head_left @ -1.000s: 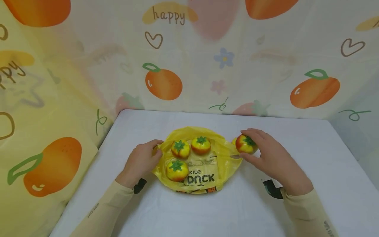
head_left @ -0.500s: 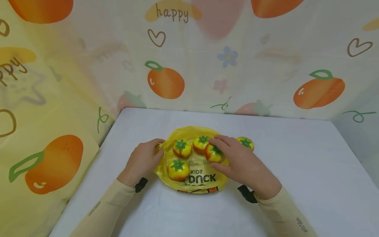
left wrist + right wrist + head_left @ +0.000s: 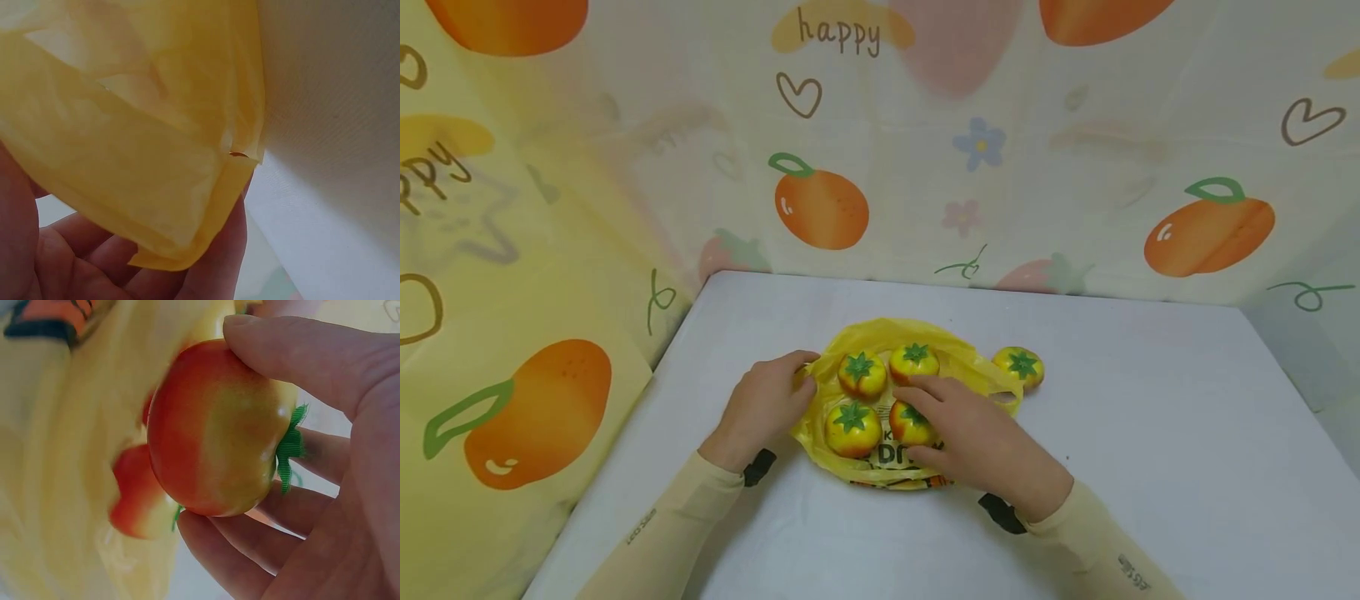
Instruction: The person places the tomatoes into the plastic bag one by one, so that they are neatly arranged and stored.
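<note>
A yellow plastic bag (image 3: 880, 330) with dark print lies on the table, its mouth spread open. My left hand (image 3: 766, 407) grips its left edge; in the left wrist view the bag's film (image 3: 137, 150) hangs over the curled fingers. Inside the bag stand three artificial tomatoes, yellow and red with green star-shaped leaves: a back left tomato (image 3: 861, 375), a back right tomato (image 3: 914, 361) and a front left tomato (image 3: 852, 430). My right hand (image 3: 973, 429) holds another tomato (image 3: 206, 431) between thumb and fingertips over the bag's printed inside, beside the front left one.
One more tomato (image 3: 1021, 367) sits outside the bag, just past its right edge, partly covered by the film. The white table (image 3: 1150, 400) extends around the bag. Behind it rises a cloth backdrop (image 3: 910, 208) printed with fruit.
My right hand has carried the tomato from right of the bag leftward and toward me into its mouth. The bag's right edge has shifted. The left hand has kept its grip.
</note>
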Demonstrator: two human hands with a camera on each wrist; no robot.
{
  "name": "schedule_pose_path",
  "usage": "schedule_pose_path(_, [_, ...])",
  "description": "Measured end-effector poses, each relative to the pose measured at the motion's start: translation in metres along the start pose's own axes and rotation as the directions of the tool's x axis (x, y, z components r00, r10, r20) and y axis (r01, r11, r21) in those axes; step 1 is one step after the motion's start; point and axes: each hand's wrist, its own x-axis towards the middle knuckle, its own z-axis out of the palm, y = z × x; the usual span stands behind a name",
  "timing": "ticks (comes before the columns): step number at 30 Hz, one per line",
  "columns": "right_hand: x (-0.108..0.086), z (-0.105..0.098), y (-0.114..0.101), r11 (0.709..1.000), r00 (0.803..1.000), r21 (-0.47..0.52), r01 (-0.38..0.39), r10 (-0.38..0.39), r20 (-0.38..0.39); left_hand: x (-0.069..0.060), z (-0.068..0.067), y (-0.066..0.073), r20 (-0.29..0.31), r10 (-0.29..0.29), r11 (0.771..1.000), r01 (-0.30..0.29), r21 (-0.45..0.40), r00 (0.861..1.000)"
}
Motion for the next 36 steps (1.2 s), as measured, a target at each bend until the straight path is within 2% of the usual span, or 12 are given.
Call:
schedule_pose_path(10, [0.002, 0.014, -0.002, 0.999, 0.996, 0.012, -0.031, 0.029, 0.087, 0.001, 0.000, 0.000, 0.012, -0.010, 1.000, 0.010, -0.015, 1.000])
schedule_pose_path(15, [0.003, 0.019, -0.002, 1.000, 0.992, -0.007, -0.020, 0.021, 0.121, 0.001, 0.001, 0.000, 0.011, -0.008, 1.000, 0.008, -0.016, 1.000])
schedule_pose_path(36, [0.004, 0.030, -0.002, 1.000, 0.990, -0.016, 0.003, -0.001, 0.138, 0.000, 0.001, -0.001, -0.004, 0.001, 1.000, -0.001, -0.020, 1.000])
